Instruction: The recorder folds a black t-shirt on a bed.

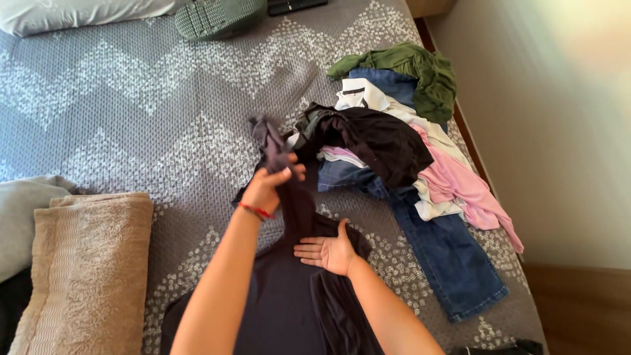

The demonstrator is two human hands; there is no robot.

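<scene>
A: Nearest the cam: both forearms over a dark purple-grey garment (282, 309) spread on the grey patterned bedspread (131, 118).

B: Far left?

A: Folded tan towel (85, 263) on a grey item at the bed's edge, well apart from the hands. Pillow at top left.

B: Left hand?

A: Left hand (266, 187), red string at the wrist, fingers clamped round a bunched end of the garment, lifted off the bed. Right hand (328, 250) is flat, fingers apart, palm up w/ its back pressing on the cloth's middle.

B: And to the right?

A: Loose pile: black top (381, 141), pink garment (453, 177), blue jeans (440, 256), green piece (414, 69) at the back.

B: Risks?

A: I reckon the lifted end sits v. close to the black top, so it could snag & drag the pile. Also the right hand only pins the cloth lightly; a hard pull could slide it & wrinkle the spread part.
</scene>
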